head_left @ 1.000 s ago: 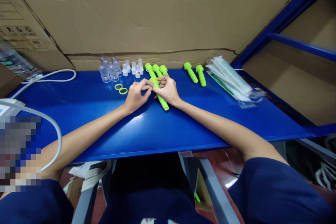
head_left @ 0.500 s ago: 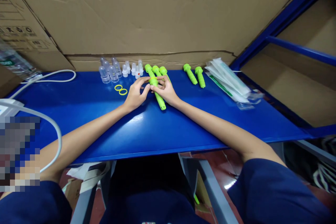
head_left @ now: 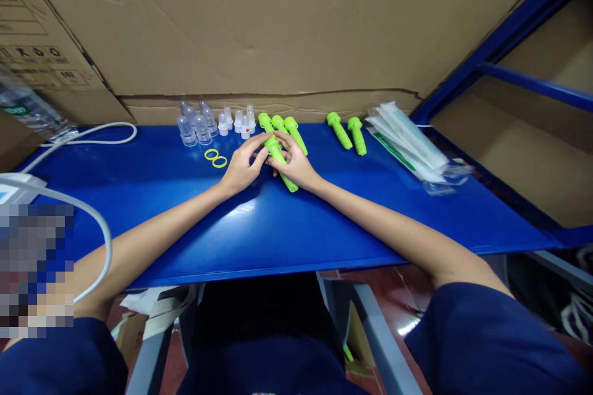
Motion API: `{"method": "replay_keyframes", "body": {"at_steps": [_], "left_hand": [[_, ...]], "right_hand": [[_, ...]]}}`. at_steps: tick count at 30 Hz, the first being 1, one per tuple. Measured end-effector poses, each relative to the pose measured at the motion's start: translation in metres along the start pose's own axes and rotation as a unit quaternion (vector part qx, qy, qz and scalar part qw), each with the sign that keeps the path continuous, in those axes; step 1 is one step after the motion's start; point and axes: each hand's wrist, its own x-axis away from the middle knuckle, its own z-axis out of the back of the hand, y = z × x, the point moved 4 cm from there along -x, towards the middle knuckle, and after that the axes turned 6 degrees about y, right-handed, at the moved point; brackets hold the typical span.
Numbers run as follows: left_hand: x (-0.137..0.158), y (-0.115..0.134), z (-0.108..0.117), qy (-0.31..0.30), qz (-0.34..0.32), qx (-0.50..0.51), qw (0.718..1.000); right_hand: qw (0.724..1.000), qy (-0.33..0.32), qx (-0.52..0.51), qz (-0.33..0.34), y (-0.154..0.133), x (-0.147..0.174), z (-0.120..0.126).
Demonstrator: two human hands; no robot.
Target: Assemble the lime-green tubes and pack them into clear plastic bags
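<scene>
Between both hands is a bright green torch-shaped plastic tube [head_left: 288, 180], slanted with its narrow end toward me. My left hand [head_left: 244, 166] pinches its upper part from the left, thumb and fingers at the wide end. From the right, my right hand [head_left: 296, 163] curls round the same part. A bit of yellow shows at the covered top, probably a ring; the fingers hide most of it. Just beyond the hands lie several similar green tubes [head_left: 296, 134]. Left of my left hand, two yellow rings [head_left: 219, 162] lie flat, overlapping or touching.
Clear plastic caps [head_left: 202, 131] and small white-based caps [head_left: 223, 125] stand at the back left. Two more green tubes [head_left: 357, 137] and plastic-wrapped packs [head_left: 407, 142] lie at right. A white cable [head_left: 104, 241] loops at left. Cardboard [head_left: 278, 31] walls the blue table [head_left: 231, 234].
The fingers have closed further over the tube's wide end, covering the yellow ring seen there before. The whole view has shifted slightly; the other things lie as they did.
</scene>
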Motion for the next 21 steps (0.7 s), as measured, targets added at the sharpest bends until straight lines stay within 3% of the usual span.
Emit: {"method": "replay_keyframes", "body": {"at_steps": [10,16,21], "left_hand": [[0.001,0.004,-0.002,-0.012,-0.025,0.02,0.999],[0.004,-0.016,-0.006,0.01,0.049,0.129,0.99],[0.004,-0.02,-0.008,0.004,0.051,0.162,0.986]], "right_hand": [[0.997,0.069,-0.023,0.006,0.006,0.0,0.004],[0.997,0.07,-0.033,0.015,0.004,0.002,0.003],[0.998,0.057,-0.028,0.025,-0.003,0.004,0.003]]}}
